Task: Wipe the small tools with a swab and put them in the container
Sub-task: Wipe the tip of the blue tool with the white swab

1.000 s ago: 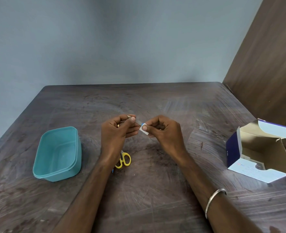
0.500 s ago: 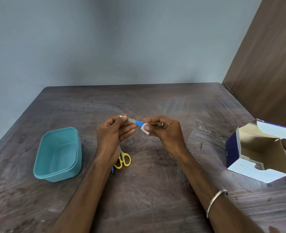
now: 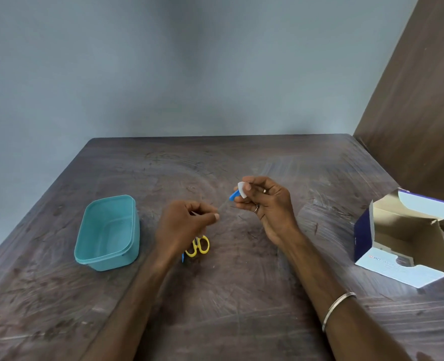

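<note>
"BD" — on the open carton's (image 3: 398, 269) flap; rest blurred

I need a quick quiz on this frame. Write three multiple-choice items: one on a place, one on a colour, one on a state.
1. Where do the scissors lie?
A. inside the box
B. on the table, partly under the left hand
C. in the container

2. What colour is the container?
A. teal
B. red
C. white

3. What state is the cardboard box in?
A. sealed shut
B. crushed flat
C. open, flap raised

Answers:
1 B, the yellow handles show on the table just below the left hand.
2 A, its walls and rim are teal.
3 C, its brown inside shows.
</note>
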`<state>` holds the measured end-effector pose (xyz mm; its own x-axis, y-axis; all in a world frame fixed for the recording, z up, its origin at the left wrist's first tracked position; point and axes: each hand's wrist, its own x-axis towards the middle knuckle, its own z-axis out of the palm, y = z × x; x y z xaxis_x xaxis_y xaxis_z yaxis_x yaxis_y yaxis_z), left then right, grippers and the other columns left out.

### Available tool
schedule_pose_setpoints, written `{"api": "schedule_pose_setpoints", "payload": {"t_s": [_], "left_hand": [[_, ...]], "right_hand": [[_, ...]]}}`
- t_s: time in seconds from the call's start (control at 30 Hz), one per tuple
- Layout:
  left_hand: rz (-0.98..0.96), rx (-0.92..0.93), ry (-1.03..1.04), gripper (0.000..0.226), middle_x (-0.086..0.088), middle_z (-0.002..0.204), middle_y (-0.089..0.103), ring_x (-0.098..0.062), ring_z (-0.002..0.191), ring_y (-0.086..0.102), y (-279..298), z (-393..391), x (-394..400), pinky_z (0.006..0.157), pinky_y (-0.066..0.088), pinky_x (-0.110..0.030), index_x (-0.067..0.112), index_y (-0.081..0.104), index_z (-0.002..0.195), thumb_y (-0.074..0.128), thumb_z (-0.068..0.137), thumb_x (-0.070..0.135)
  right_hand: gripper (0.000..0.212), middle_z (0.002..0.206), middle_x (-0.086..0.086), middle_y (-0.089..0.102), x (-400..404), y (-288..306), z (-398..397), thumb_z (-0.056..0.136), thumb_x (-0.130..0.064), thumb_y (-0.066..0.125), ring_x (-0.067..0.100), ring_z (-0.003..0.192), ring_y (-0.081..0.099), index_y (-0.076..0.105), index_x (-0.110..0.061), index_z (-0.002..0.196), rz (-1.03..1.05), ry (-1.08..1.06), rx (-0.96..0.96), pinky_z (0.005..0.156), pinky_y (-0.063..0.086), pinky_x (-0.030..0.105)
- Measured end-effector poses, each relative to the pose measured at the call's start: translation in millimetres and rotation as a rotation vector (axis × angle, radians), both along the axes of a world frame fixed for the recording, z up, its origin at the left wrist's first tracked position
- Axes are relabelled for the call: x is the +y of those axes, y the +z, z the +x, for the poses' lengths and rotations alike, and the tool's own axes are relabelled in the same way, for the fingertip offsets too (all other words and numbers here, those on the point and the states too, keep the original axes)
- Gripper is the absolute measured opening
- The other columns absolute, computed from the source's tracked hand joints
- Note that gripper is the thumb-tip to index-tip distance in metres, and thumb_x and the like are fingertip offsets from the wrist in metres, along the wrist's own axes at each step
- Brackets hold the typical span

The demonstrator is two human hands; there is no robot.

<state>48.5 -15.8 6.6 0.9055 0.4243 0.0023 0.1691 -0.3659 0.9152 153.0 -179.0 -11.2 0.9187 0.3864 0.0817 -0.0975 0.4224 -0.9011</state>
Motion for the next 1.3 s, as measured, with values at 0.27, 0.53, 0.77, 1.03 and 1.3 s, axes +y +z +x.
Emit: {"api": "schedule_pose_setpoints", "payload": {"t_s": [0.27, 0.53, 0.77, 1.03, 1.3], "left_hand": [[0.376, 0.0, 0.16, 0.008, 0.018, 0.065, 0.071, 0.009, 0.053, 0.061, 34, -50, 16, 0.06, 0.048, -0.02, 0.027, 0.08, 0.08, 0.083, 0.076, 0.02], [0.363, 0.209, 0.431, 0.007, 0.006, 0.049, 0.068, -0.017, 0.048, 0.067, 65, -91, 75, 0.059, 0.056, -0.029, 0.017, 0.079, 0.074, 0.084, 0.072, 0.013], [0.57, 0.527, 0.366, 0.006, -0.004, 0.059, 0.071, -0.02, 0.057, 0.069, 52, -82, 104, 0.063, 0.059, -0.032, 0.012, 0.08, 0.072, 0.082, 0.066, 0.012], [0.89, 0.783, 0.243, 0.025, -0.003, 0.074, 0.058, -0.02, 0.074, 0.058, 42, -53, 100, 0.066, 0.046, -0.028, 0.016, 0.048, 0.069, 0.072, 0.076, 0.017], [0.814, 0.823, 0.167, 0.012, -0.002, 0.075, 0.066, -0.018, 0.073, 0.065, 44, -52, 106, 0.073, 0.058, -0.031, 0.013, 0.071, 0.085, 0.073, 0.075, 0.02]], "right_hand": [[0.021, 0.092, 0.014, 0.077, 8, 1, -11, 0.08, -0.011, 0.067, 0.023, 0.07, 0.075, 0.067, -0.005, 0.1, 0.003, 0.185, -0.015, 0.061, 0.062, 0.032], [0.023, 0.094, 0.013, 0.078, 4, -3, -8, 0.08, -0.017, 0.07, 0.024, 0.068, 0.074, 0.069, -0.009, 0.101, -0.067, 0.115, -0.032, 0.057, 0.06, 0.032], [0.022, 0.094, 0.013, 0.078, 5, -4, -8, 0.079, -0.017, 0.071, 0.022, 0.065, 0.073, 0.07, -0.01, 0.1, -0.1, 0.1, -0.025, 0.052, 0.057, 0.029], [0.014, 0.096, 0.013, 0.078, 4, -6, -5, 0.09, -0.007, 0.067, 0.022, 0.068, 0.074, 0.07, -0.009, 0.103, -0.125, 0.065, -0.035, 0.051, 0.057, 0.028], [0.014, 0.096, 0.013, 0.078, 5, -6, -5, 0.088, -0.007, 0.068, 0.023, 0.068, 0.074, 0.071, -0.01, 0.101, -0.135, 0.059, -0.024, 0.051, 0.057, 0.029]]}}
